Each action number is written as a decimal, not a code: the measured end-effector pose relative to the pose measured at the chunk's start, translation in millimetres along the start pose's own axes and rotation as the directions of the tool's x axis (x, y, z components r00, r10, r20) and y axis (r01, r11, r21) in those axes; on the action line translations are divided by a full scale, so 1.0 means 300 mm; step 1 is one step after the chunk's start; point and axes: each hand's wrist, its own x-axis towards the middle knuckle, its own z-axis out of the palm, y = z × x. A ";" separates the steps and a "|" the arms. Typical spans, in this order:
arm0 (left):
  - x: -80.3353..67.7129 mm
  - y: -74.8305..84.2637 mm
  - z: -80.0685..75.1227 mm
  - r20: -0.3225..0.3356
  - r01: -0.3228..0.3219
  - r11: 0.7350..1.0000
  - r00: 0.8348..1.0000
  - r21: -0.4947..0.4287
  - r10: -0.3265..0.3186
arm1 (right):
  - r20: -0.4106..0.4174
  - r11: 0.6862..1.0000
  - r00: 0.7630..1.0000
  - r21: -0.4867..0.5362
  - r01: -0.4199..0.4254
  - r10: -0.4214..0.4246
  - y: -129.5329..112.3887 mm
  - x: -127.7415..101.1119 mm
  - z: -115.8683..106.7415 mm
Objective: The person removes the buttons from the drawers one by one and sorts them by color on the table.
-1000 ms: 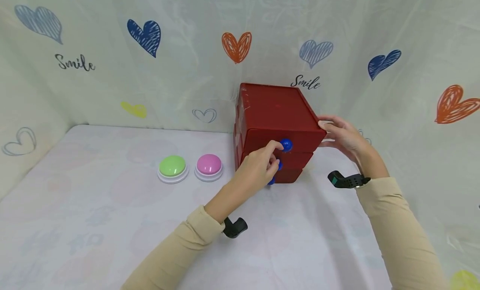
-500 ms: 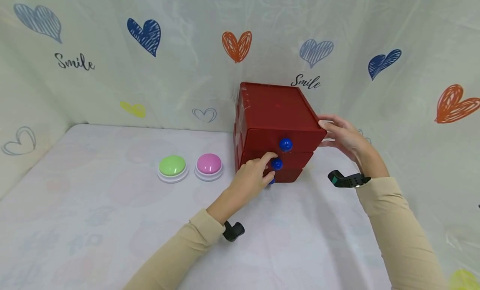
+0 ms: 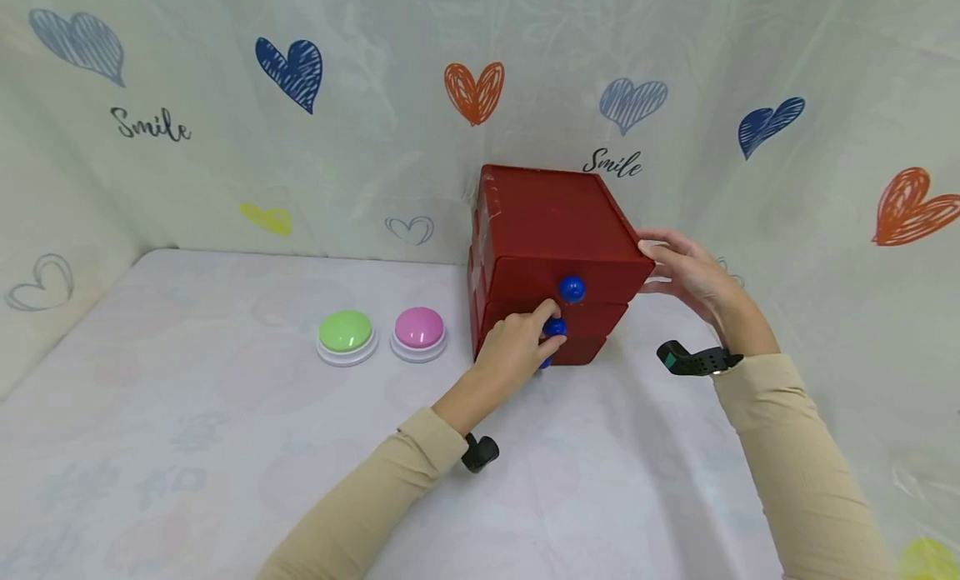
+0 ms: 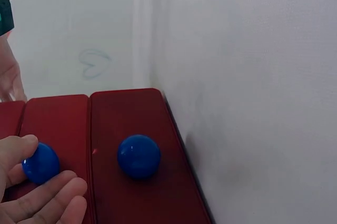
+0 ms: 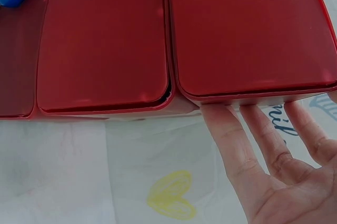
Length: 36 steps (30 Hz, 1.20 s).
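Note:
A red cabinet of three stacked drawers (image 3: 555,222) has a round blue knob on each front. My left hand (image 3: 517,338) reaches the middle drawer's knob (image 4: 41,165), with thumb and fingers round it in the left wrist view. The top drawer's knob (image 3: 572,289) is just above the hand, and the bottom drawer's knob (image 4: 138,155) lies beyond the fingers. All three drawer fronts look closed. My right hand (image 3: 690,276) rests extended fingertips against the cabinet's right side near the top; in the right wrist view those fingers (image 5: 234,153) meet the side edge.
On the white-covered table (image 3: 225,447), left of the cabinet, stand a green push button (image 3: 345,332) and a pink push button (image 3: 418,328) on white bases. A white curtain (image 3: 360,147) printed with hearts hangs close behind the cabinet.
My left hand has moved down from the top drawer's knob to the middle one, and its thumb and finger have closed round it. The right hand and the cabinet have stayed put.

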 end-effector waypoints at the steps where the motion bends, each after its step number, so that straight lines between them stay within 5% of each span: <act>1: 0.001 0.003 0.000 -0.003 -0.003 1.000 1.000 0.006 0.003 | -0.002 1.000 1.000 0.002 -0.001 0.001 -0.001 0.000 0.000; 36: -0.045 0.034 0.003 -0.049 -0.068 0.975 0.996 0.211 0.080 | 0.012 1.000 1.000 0.029 -0.004 0.003 0.001 0.000 -0.001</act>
